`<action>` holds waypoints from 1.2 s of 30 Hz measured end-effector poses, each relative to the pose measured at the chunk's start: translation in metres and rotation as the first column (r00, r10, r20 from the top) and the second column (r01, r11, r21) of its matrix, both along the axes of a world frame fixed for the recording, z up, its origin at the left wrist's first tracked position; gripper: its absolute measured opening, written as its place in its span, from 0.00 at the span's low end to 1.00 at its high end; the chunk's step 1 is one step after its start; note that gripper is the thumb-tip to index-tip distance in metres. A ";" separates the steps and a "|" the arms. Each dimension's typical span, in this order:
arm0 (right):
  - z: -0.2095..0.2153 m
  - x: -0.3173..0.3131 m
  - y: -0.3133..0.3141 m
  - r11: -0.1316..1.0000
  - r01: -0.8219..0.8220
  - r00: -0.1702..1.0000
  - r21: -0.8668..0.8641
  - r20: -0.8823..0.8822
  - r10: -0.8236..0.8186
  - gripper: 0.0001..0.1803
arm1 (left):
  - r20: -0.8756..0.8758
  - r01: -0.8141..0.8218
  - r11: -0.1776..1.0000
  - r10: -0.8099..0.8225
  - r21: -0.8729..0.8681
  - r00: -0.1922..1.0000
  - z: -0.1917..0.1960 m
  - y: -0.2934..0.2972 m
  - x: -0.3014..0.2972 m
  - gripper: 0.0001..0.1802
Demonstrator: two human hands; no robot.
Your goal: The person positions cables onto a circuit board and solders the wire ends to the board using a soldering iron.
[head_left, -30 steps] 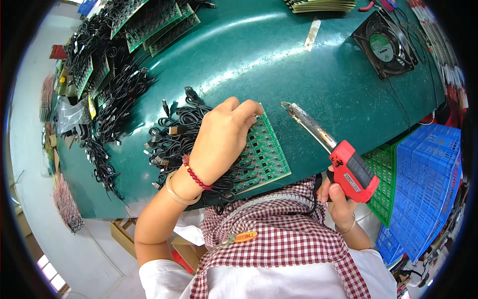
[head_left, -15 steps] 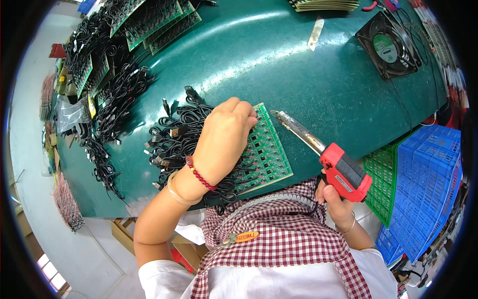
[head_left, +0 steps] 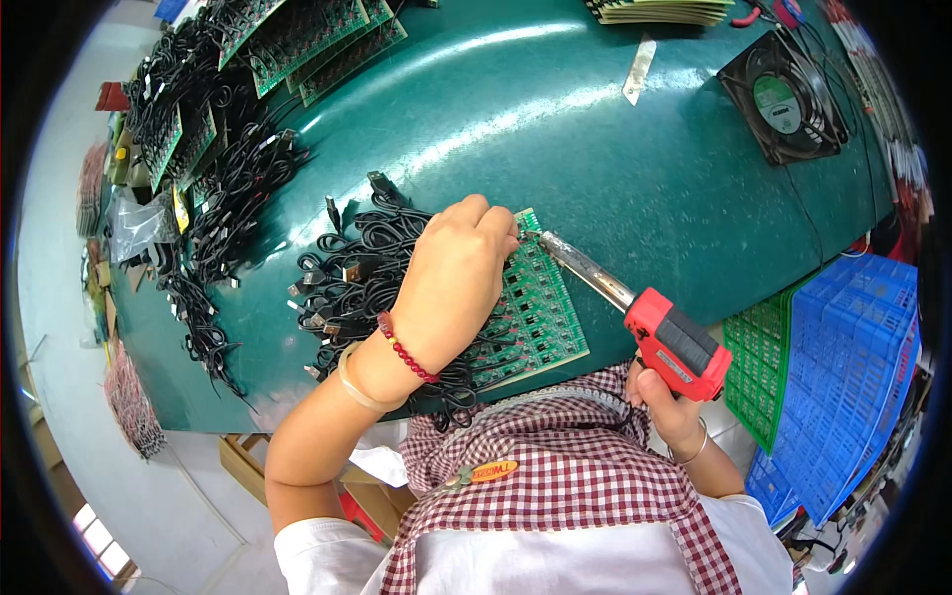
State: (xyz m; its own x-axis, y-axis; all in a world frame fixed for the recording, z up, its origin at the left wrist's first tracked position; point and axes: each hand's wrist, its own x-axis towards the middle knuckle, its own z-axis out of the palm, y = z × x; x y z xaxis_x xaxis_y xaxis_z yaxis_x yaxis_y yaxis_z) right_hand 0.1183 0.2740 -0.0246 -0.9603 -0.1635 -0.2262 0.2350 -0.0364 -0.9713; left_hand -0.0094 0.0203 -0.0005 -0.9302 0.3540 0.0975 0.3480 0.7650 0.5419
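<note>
Left hand [head_left: 461, 258] lies over the upper left part of a green circuit board [head_left: 543, 322], fingers bent and drawn together near the board's top edge; whether the fingertips pinch anything cannot be told, the hand itself covering that spot. Right hand [head_left: 669, 402] is closed around the handle of a red and black soldering iron [head_left: 679, 344], the metal barrel pointing up and to the left. The iron's tip is at the board's upper right corner region, just beside the left fingertips; contact with the board cannot be told. The board lies on the green bench [head_left: 436, 99] near its front edge, in front of the person's checked apron [head_left: 555, 466]. A heap of black cables [head_left: 372, 248] with plugs spreads from the board's left side, partly under the left wrist. Further left on the bench: a second mass of black cables [head_left: 243, 188], with several upright or tilted boards [head_left: 322, 45] at its upper end. Far side: a stack of boards [head_left: 669, 12], a thin metal strip [head_left: 640, 69] and a square black fan [head_left: 783, 99]. Right, beside the bench: a green crate [head_left: 759, 362] next to blue crates [head_left: 843, 367].
</note>
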 end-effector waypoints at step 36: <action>0.002 0.016 0.003 0.999 -0.032 0.999 -0.022 0.022 0.033 0.21 | 0.051 0.039 0.997 -0.035 -0.068 0.998 -0.001 0.001 0.001 0.04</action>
